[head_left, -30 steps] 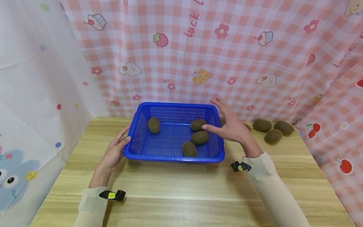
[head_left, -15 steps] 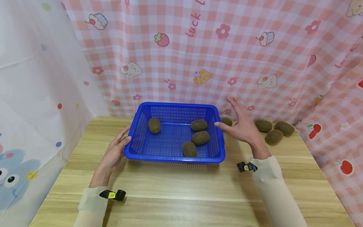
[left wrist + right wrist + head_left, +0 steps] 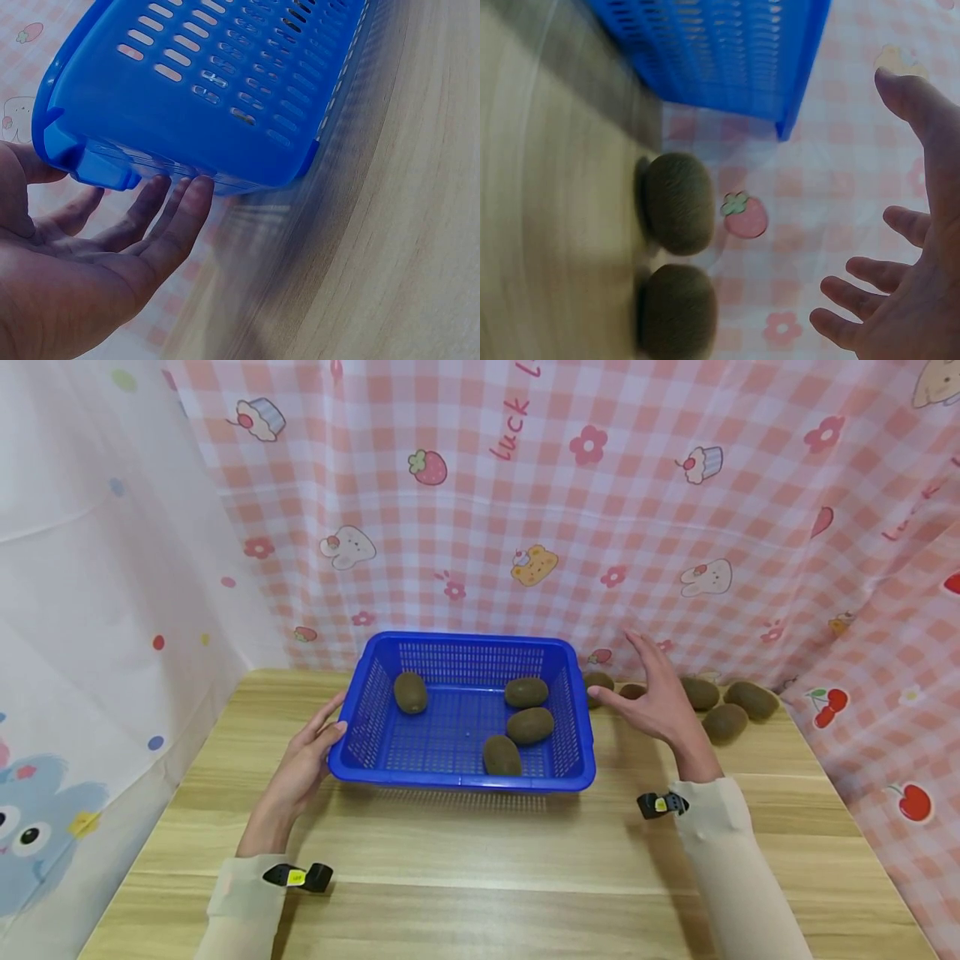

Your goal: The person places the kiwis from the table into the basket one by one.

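A blue plastic basket (image 3: 465, 782) with slotted walls stands on the table, several brown kiwis (image 3: 530, 726) inside it. My left hand (image 3: 298, 766) grips its left end, thumb on the rim and fingertips against the outer wall (image 3: 172, 120). To the right of the basket, my right hand (image 3: 660, 702) hovers with spread fingers and nothing in them. Below that hand, two kiwis lie close together; the right wrist view has the nearer-to-basket kiwi (image 3: 680, 204) and the other kiwi (image 3: 679, 313) apart from the fingers.
Three more kiwis, one of them the front kiwi (image 3: 724, 723), lie at the table's back right corner. A pink checked cloth (image 3: 465, 510) hangs behind the wooden table (image 3: 465, 877), and a white cloth (image 3: 112, 568) hangs on the left.
My right hand has moved right, from over the basket's right rim to beside it, uncovering two kiwis on the table. My left hand and the basket have stayed put.
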A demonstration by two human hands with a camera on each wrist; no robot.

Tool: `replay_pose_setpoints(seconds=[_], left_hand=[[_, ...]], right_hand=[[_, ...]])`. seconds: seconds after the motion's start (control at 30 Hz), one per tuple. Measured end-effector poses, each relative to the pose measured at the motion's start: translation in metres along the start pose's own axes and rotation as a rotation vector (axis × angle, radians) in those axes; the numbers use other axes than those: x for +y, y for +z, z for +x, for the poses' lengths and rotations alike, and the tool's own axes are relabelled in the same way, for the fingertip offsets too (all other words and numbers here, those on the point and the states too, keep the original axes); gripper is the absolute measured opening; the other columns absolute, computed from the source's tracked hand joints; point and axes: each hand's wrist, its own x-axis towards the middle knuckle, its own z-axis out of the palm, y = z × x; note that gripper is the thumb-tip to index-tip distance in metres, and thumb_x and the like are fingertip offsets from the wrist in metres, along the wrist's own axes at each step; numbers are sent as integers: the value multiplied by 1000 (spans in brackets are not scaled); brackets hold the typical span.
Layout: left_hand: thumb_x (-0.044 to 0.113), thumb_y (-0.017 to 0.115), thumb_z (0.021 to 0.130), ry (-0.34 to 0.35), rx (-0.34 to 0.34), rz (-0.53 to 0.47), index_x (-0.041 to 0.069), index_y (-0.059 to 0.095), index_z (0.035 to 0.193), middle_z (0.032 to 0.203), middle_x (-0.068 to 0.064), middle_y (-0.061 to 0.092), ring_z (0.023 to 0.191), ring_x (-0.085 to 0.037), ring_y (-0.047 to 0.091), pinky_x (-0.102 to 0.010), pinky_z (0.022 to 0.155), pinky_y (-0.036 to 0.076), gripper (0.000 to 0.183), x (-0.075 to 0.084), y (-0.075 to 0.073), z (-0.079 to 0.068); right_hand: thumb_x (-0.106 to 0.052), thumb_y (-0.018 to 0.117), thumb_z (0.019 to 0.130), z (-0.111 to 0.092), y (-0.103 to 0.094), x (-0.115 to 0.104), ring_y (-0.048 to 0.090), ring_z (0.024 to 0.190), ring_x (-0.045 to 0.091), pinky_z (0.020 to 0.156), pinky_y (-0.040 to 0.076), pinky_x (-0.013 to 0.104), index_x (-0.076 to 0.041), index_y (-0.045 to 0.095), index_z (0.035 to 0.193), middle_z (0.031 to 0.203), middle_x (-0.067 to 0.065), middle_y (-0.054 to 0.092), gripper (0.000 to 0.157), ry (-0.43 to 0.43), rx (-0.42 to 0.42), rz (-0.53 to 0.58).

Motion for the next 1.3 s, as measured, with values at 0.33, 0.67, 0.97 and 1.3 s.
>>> replay_pose_setpoints(seconds=[0.33,0.67,0.97,1.3], left_hand=[[33,55,107,-1,3,1,24,27,164,113,10,69,98,-6,67,-23,80,58,63,0,0,0],[34,55,107,-4,6,3,25,28,164,117,10,68,100,-6,68,-24,81,59,63,0,0,0],[35,55,107,-5,9,22,25,28,164,122,10,66,102,-6,68,-25,82,59,63,0,0,0],[34,54,108,-5,8,19,25,28,164,121,11,67,100,-6,68,-25,81,59,63,0,1,0]], right_hand=[[-58,76,86,-1,4,29,20,156,42,120,22,70,-21,20,165,171,13,20,104,90,3,35],[-59,76,86,-4,7,50,21,155,45,120,22,69,-18,16,166,171,17,18,108,178,-26,52],[-64,72,88,-6,14,75,27,150,51,119,27,68,-16,11,167,168,25,22,111,266,-83,50],[-60,73,88,-6,20,87,30,149,50,119,27,65,-11,23,164,162,26,34,103,333,-77,72]])
